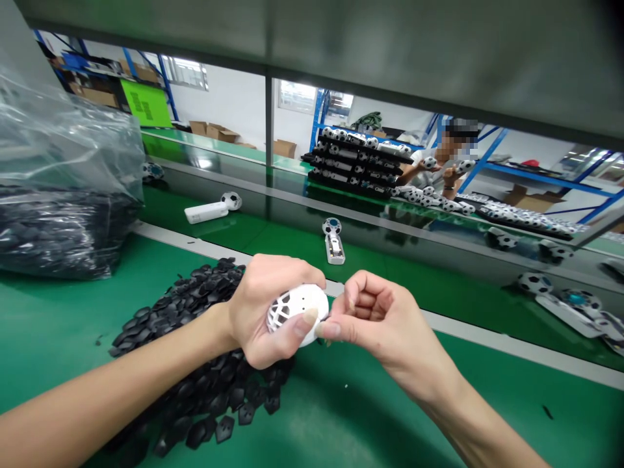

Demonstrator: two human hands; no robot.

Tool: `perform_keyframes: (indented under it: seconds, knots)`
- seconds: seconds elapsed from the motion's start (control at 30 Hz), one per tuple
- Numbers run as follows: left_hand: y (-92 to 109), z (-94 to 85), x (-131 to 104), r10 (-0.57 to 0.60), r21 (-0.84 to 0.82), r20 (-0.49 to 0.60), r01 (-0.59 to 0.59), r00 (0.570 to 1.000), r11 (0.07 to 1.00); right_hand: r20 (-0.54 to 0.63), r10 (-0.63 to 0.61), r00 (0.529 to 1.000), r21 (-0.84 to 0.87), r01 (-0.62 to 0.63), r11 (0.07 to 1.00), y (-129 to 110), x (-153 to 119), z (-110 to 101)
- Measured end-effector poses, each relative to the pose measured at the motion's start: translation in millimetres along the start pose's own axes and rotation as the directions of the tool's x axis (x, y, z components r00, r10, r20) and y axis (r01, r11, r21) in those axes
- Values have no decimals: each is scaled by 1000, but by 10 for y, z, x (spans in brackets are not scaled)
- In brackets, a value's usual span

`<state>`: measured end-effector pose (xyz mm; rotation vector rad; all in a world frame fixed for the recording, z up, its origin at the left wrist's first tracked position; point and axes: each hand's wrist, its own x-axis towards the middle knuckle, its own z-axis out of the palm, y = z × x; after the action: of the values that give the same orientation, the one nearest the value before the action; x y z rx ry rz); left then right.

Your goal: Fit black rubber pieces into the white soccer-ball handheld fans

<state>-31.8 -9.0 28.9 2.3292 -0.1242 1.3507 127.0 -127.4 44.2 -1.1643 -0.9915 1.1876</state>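
A white rounded plastic shell (316, 299), with a cut-out football pattern at one end and small holes in its face, rests in my left hand (258, 299). The fingers wrap round its far side while the thumb presses on its face. My right hand (385, 318) is closed in a pinch at the shell's right edge; whatever sits between thumb and fingertip is small, dark and mostly hidden. Beneath my left forearm spreads a heap of black pentagon-shaped pieces (182, 312) on the green table (419, 416).
Beyond the table edge, a green conveyor belt (277, 237) carries a football-headed handheld fan (209, 211), an opened fan (334, 244) and more at right. A clear bag (58, 227) of black pieces stands left. Across the line, a co-worker (441, 162) handles football-patterned parts beside stacked trays (351, 162).
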Motion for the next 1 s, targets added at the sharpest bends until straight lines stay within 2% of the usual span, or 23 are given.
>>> perform_keyframes:
  seconds: [0.17, 0.33, 0.43, 0.5, 0.57, 0.67, 0.73, 0.83, 0.93, 1.0]
  knots:
    - [62, -73, 25, -14, 137, 61, 6, 998, 991, -10, 4, 1000, 37, -3, 999, 0, -5, 64]
    - [109, -151, 114, 39, 114, 123, -54, 992, 992, 18, -28, 999, 94, 26, 995, -11, -22, 106]
    - [212, -164, 174, -64, 95, 211, 44, 975, 994, 59, -8, 998, 48, 6, 999, -31, -51, 95]
    - [293, -166, 192, -133, 62, 237, 122, 962, 991, 56, -47, 997, 6, 47, 999, -48, -83, 90]
    - [360, -170, 191, -166, 28, 221, 164, 961, 986, 33, -142, 989, -51, 143, 988, -62, -123, 101]
    - [412, -183, 171, -208, -36, 194, 219, 959, 975, 2, -303, 953, -175, 299, 938, -68, -180, 137]
    - [424, -191, 165, -231, -110, 199, 256, 952, 961, 1, -363, 932, -253, 352, 901, -67, -209, 149]
    - [461, -182, 180, -260, -149, 218, 296, 941, 944, 40, -349, 936, -328, 343, 880, -73, -254, 108]
    - [572, -120, 218, -340, -172, 221, 380, 914, 909, 72, -270, 960, -376, 277, 884, -85, -317, -2]
    - [670, -51, 236, -479, -91, 98, 488, 872, 868, 109, -223, 969, -435, 248, 866, -82, -361, -77]
